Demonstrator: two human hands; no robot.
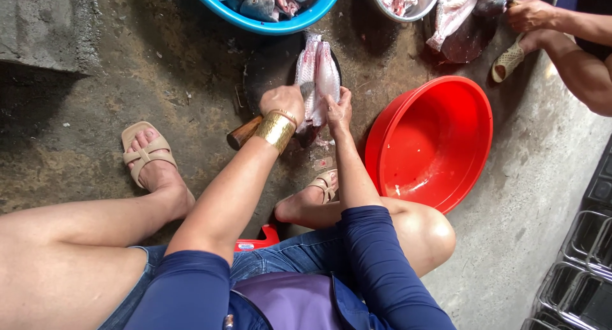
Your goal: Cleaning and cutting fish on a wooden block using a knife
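A split-open pale pink fish (319,65) lies on a dark round chopping block (264,65) on the ground between my feet. My left hand (284,103), with a wide gold cuff on the wrist, grips a knife by its wooden handle (242,133); the blade sits at the near end of the fish, mostly hidden by the hand. My right hand (339,110) presses down on the fish's near end, right beside the knife hand.
A red basin (433,145) sits to the right, wet inside. A blue basin (280,25) of fish pieces and a metal bowl (417,8) stand beyond. Another person's hand (529,14) and sandalled foot (507,62) work a fish (456,11) top right. Wire racks (574,285) stand bottom right.
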